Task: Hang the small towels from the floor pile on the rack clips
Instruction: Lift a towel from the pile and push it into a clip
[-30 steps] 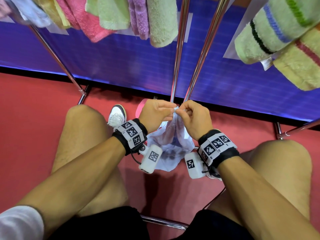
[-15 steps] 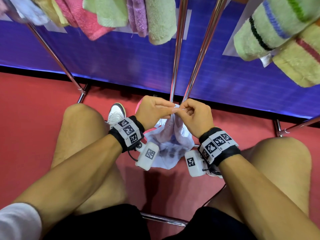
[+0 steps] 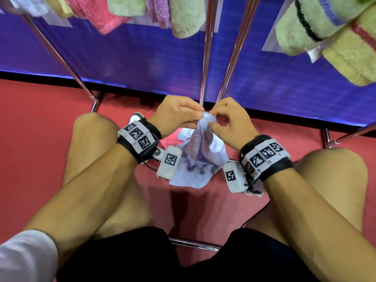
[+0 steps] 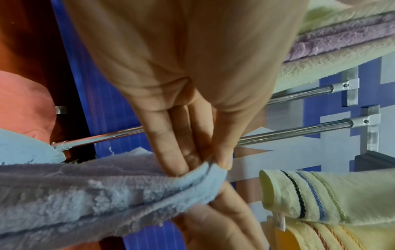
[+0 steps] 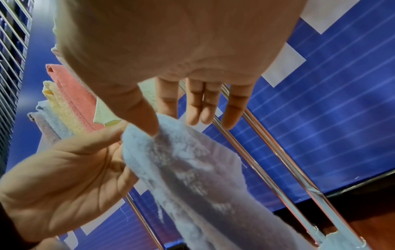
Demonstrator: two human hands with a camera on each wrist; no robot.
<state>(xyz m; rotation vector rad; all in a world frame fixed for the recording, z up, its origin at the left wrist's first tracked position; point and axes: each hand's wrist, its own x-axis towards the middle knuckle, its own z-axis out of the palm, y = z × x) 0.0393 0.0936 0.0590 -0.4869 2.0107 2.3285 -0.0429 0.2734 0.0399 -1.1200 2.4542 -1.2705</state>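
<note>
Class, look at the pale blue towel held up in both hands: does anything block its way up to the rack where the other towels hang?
Nothing visible does. The left hand and right hand pinch the pale blue towel at its top edge, in front of the chrome rack poles. The hanging towels are above; no clips show.

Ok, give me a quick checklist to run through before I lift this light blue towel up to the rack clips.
1. Left hand pinches the light blue terry towel at its top edge: ok.
2. Right hand pinches the same edge: ok.
3. Towel hangs free below the hands: ok.
4. Free clip on the chrome rack: cannot tell, no clip in view.
5. Gap among the hung towels: cannot tell.
</note>
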